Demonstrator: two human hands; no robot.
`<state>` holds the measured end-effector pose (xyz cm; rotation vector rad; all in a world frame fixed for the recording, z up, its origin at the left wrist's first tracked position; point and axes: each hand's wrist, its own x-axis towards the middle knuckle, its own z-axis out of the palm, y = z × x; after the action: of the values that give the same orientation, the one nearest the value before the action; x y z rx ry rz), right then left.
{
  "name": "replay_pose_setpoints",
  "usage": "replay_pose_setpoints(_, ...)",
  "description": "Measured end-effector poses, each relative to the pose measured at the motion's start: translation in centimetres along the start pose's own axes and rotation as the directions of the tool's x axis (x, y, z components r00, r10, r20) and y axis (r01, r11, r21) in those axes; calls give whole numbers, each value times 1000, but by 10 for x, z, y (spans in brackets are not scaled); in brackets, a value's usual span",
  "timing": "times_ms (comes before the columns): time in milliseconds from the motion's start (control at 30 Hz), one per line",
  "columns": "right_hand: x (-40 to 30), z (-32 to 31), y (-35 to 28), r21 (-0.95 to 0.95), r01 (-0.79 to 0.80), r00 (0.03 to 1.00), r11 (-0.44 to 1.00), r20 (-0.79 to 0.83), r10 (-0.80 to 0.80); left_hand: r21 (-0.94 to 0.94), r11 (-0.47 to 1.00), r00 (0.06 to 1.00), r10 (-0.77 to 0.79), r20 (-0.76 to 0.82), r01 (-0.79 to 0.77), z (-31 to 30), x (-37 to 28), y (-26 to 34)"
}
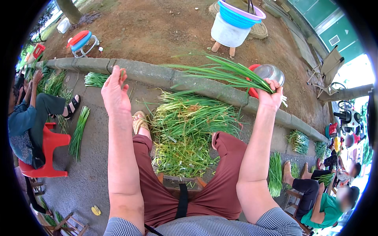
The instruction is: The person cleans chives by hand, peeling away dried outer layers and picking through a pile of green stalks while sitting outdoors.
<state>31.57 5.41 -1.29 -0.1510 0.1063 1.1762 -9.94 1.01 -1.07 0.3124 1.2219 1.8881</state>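
Note:
My right hand grips a bunch of long green chive-like leaves. Their pale stem ends stick out past the fingers, and the tips fan out to the left, slightly blurred. My left hand is raised over the pavement with thumb and fingers bent. A small green bit shows between its fingers; whether they pinch it is unclear. Below, between my feet, lies a broad heap of the same greens, with yellowed leaves and scraps on the near side.
A stone curb crosses ahead. Tidy bundles lie at left, by the curb and at right. Past the curb stand a stool with basins and a metal bowl. People sit at left and right.

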Motion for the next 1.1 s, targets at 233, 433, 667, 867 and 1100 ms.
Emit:
replay_pose_setpoints(233,-3,1,-4,3,-87,992,996,91,86,150,944,935,253,248,-295,3,-6,-9)
replay_pose_setpoints(433,-2,4,-6,-7,-51,995,999,82,51,568,768,733,-200,650,-295,6,-20,-17)
replay_pose_setpoints(667,-1,2,-7,18,-66,994,998,93,64,597,508,473,-365,802,-621,19,-48,-26)
replay_pose_setpoints(867,-3,3,-11,68,-89,993,994,85,83,555,504,434,-347,832,-662,24,-60,-30)
replay_pose_setpoints(1100,-8,4,-1,43,-103,993,994,54,101,241,969,818,-176,548,47,20,-50,-56)
